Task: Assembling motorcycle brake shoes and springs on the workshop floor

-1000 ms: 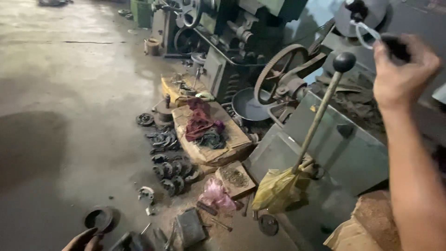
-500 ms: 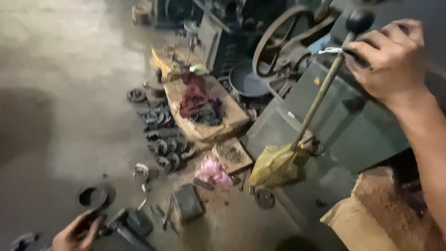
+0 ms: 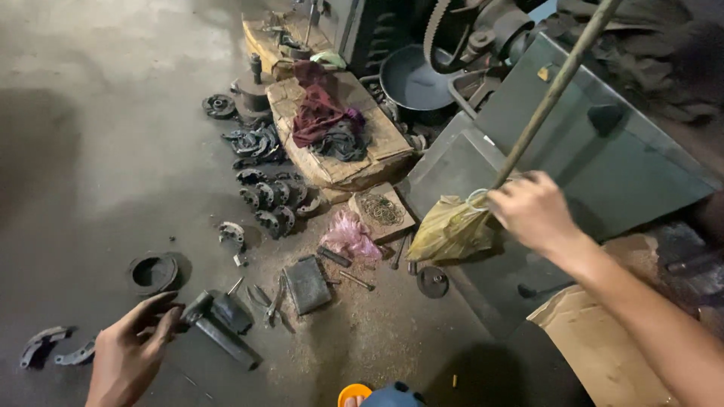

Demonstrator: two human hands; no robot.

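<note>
From my remote seat I saw the left hand (image 3: 132,350) low over the concrete floor (image 3: 90,151), fingers spread wide and holding nothing, its fingertips touching or just short of a dark metal tool (image 3: 220,330) lying there; I could not tell which. A round black ring (image 3: 153,272) lay just beyond it, and two curved metal pieces (image 3: 54,345) sat to its left. The right hand (image 3: 534,212) was curled at the base of a long lever rod (image 3: 554,90) that slanted up along the green machine (image 3: 588,166); whether it truly gripped the rod I could not tell. A yellow bag (image 3: 451,230) hung bunched just beside that hand. Farther off, a wooden block (image 3: 339,143) carried dark red rags (image 3: 320,113), with gear-like parts (image 3: 273,202) clustered next to it.
</note>
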